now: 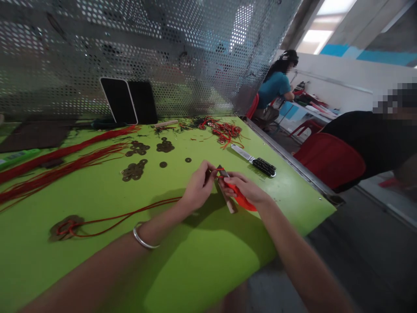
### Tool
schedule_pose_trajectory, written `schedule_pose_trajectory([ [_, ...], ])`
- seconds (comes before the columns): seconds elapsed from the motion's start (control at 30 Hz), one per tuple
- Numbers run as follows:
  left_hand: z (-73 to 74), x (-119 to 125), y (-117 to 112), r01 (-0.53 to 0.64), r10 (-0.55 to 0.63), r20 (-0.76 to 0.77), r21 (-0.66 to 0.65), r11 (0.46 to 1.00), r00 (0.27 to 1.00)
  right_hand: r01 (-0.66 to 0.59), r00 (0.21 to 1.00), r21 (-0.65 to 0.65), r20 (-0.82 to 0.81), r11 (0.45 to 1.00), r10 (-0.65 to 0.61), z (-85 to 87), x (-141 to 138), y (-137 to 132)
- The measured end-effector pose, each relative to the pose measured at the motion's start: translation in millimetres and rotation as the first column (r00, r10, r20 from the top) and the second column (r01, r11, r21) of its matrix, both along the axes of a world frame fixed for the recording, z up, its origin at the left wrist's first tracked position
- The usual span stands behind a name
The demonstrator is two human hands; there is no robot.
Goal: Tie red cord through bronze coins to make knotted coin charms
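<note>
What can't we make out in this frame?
All in the head view:
- Red cord at the stick's dark end: its exact loop is too small, partly behind the left hand.
- Stick's middle: covered by the right hand.
- Bright red bundle: partly under the right hand.
- Disc pile: markings too small.
- Long red strands: far ends cut off by the left edge.
</note>
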State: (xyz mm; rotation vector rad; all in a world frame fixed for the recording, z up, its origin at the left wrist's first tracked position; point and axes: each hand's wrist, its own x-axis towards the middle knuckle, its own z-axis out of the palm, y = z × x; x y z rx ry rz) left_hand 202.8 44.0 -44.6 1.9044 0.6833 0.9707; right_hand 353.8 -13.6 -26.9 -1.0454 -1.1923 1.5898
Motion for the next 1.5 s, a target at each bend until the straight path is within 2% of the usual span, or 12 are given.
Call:
schedule_pose_trajectory([
  [0.27,6.0,-0.3,2.4,-0.013,0.015,-0.047,0.034,0.999,0.999,0.04,0.995,0.034,0.086,0.999,-0.043,-2.0,-5.6,-1.8],
  [0.47,18.0,-3.4,7.0,-0.059,0.068,-0.068,0.136,0.989,0.995,0.123,0.989,0.074,0.073,0.99,-0.129,-2.8,-9.7,-2.9],
  [0.63,20.3,3.6,-2.0,-0.061,0.072,-0.066,0.15,0.987,0.995,0.191,0.98,0.101,0.037,0.976,-0.196,-6.2,-10.2,-2.0],
  [0.73,21.6,1.4,0.6,-0.055,0.069,-0.081,0.162,0.985,0.994,0.161,0.985,0.078,0.045,0.984,-0.165,-4.5,-6.7,-4.0],
  [0.83,24.3,-13.9,17.0,-0.192,0.206,-0.097,0.133,0.972,0.974,0.226,0.97,0.135,0.062,0.965,-0.235,-0.7,5.6,-7.1],
  [0.9,25.9,-25.4,28.0,-0.394,0.399,-0.073,0.075,0.916,0.914,0.366,0.925,0.219,0.019,0.904,-0.379,0.6,15.0,-7.2],
  [0.93,26.6,-29.0,31.2,-0.438,0.442,-0.063,0.065,0.896,0.895,0.41,0.907,0.237,-0.005,0.881,-0.421,0.4,18.2,-6.1],
  [0.97,27.2,-30.4,32.2,-0.419,0.422,-0.06,0.063,0.906,0.904,0.401,0.911,0.229,-0.001,0.887,-0.412,-0.4,19.7,-4.3],
  [1.03,28.2,-26.5,28.2,-0.281,0.283,-0.068,0.047,0.959,0.957,0.344,0.935,0.201,0.016,0.917,-0.355,-2.9,18.0,0.5],
  [1.1,28.7,-17.9,20.1,-0.185,0.187,-0.053,0.044,0.982,0.981,0.314,0.947,0.195,0.001,0.929,-0.321,-5.2,12.8,4.8],
  [1.27,26.8,-8.3,7.2,-0.109,0.109,-0.078,0.011,0.994,0.991,0.354,0.926,0.345,-0.001,0.869,-0.377,-5.2,5.9,5.8],
  [1.5,21.0,-7.6,3.4,-0.028,0.029,-0.123,0.008,1.0,0.992,0.325,0.841,0.491,0.24,0.808,-0.484,-1.8,2.7,0.5],
])
